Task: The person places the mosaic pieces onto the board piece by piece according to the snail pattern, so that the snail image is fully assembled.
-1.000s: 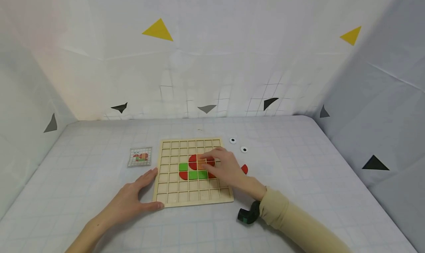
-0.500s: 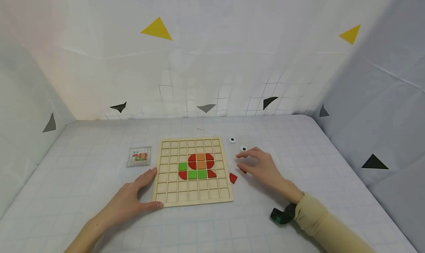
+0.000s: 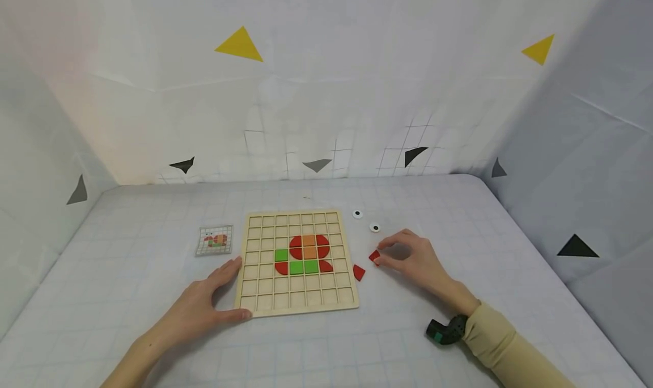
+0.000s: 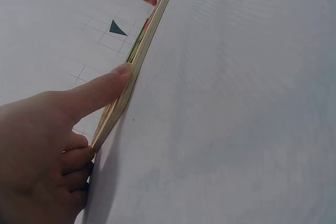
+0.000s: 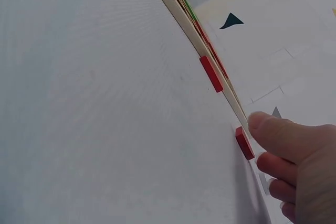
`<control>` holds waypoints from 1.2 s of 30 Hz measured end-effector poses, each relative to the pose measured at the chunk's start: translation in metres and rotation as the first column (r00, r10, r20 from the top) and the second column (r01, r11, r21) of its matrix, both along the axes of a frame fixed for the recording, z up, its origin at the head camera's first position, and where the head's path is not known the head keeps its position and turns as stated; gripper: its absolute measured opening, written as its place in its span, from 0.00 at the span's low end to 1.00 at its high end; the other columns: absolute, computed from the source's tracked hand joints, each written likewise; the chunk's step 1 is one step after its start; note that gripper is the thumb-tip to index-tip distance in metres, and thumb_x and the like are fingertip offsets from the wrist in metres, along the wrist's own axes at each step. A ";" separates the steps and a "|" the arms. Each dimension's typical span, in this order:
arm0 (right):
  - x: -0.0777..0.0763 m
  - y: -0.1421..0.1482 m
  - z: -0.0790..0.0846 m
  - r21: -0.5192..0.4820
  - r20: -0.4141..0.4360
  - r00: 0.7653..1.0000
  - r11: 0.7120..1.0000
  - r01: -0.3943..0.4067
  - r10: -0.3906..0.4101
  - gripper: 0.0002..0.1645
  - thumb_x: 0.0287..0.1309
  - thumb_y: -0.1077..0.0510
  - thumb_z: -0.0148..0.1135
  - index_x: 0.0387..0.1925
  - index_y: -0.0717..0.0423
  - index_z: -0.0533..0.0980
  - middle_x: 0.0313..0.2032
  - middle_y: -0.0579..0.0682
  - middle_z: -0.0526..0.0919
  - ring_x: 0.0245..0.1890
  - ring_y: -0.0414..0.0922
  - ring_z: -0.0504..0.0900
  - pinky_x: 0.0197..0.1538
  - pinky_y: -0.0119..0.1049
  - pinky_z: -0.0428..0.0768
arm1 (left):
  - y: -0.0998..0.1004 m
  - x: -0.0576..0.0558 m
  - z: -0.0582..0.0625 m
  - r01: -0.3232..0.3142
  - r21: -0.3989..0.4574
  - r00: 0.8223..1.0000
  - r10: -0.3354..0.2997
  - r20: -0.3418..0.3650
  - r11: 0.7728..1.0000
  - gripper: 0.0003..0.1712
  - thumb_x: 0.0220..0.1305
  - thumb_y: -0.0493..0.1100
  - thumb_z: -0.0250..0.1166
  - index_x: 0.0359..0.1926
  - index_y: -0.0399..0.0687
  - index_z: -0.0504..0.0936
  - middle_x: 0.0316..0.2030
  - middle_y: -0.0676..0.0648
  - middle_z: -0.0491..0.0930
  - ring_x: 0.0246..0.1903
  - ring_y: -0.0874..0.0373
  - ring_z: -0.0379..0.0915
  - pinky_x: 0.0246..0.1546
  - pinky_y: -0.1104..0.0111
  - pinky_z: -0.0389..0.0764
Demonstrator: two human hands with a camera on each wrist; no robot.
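A pale wooden grid board (image 3: 275, 302) lies flat on the table, with red, orange and green tiles set in its middle cells. My left hand (image 3: 196, 306) touches its left side with the fingers and its front-left corner with the thumb. Right of the board, my right hand (image 3: 415, 263) pinches a red quarter-circle tile (image 3: 374, 256) between thumb and index finger; in the right wrist view this red tile (image 5: 244, 143) is low at the table. A second red quarter-circle tile (image 3: 359, 272) lies beside the board's right edge.
Two white eye discs, one farther back (image 3: 357, 214) and one nearer (image 3: 375, 227), lie right of the board's far corner. A small pattern card (image 3: 214, 241) with a coloured picture lies to the left. Pale cloth walls (image 3: 326, 82) enclose the table.
My right hand has left the board and moved right, its fingertips closing on a red tile there. Red tiles beside the board came into view. My left hand stays at the board.
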State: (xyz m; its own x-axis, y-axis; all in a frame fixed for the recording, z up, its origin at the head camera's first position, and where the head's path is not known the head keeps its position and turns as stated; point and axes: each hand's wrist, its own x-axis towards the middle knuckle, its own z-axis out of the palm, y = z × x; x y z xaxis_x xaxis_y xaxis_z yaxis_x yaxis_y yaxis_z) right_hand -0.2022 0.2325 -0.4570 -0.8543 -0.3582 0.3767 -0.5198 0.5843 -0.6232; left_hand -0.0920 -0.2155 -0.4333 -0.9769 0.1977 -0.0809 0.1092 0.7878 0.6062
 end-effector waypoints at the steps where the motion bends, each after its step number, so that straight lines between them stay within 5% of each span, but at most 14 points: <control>1: 0.000 0.000 -0.001 0.002 0.000 1.000 1.000 -0.008 0.008 0.17 0.47 0.54 0.80 0.41 0.41 0.85 0.37 0.36 0.84 0.42 0.37 0.80 0.48 0.31 0.78 | 0.000 0.000 0.000 0.000 -0.002 1.000 0.000 0.000 1.000 0.63 0.43 0.75 0.72 0.77 0.59 0.59 0.75 0.50 0.60 0.75 0.41 0.54 0.68 0.37 0.61; 13: 0.001 -0.001 -0.001 0.011 -0.014 0.998 0.998 -0.055 0.056 0.19 0.50 0.62 0.77 0.44 0.43 0.85 0.39 0.36 0.85 0.44 0.36 0.81 0.51 0.30 0.78 | -0.001 0.000 0.000 0.002 0.007 1.000 -0.002 -0.012 1.000 0.64 0.43 0.75 0.72 0.77 0.58 0.59 0.75 0.49 0.60 0.75 0.42 0.54 0.68 0.39 0.61; 25: 0.003 -0.005 -0.001 0.023 0.012 0.998 0.998 -0.059 0.059 0.19 0.49 0.58 0.79 0.44 0.42 0.86 0.39 0.36 0.84 0.43 0.34 0.81 0.48 0.30 0.80 | 0.000 0.000 -0.001 0.002 0.006 1.000 -0.002 -0.010 1.000 0.64 0.43 0.75 0.72 0.77 0.57 0.59 0.75 0.48 0.60 0.75 0.42 0.53 0.69 0.39 0.61; 36: 0.002 -0.004 -0.004 0.025 -0.052 0.993 0.994 -0.102 0.103 0.20 0.48 0.61 0.79 0.45 0.45 0.85 0.39 0.36 0.85 0.42 0.35 0.82 0.47 0.28 0.80 | 0.000 0.000 -0.001 0.009 0.015 1.000 -0.009 -0.011 1.000 0.64 0.43 0.74 0.73 0.77 0.55 0.59 0.75 0.47 0.60 0.75 0.42 0.53 0.69 0.40 0.61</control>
State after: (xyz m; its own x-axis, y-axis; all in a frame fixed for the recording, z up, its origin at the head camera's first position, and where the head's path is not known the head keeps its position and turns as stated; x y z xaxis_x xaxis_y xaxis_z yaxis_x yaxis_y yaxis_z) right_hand -0.2005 0.2286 -0.4609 -0.7918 -0.4517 0.4112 -0.6095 0.5396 -0.5808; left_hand -0.0915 -0.2157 -0.4343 -0.9759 0.2074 -0.0671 0.1228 0.7774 0.6169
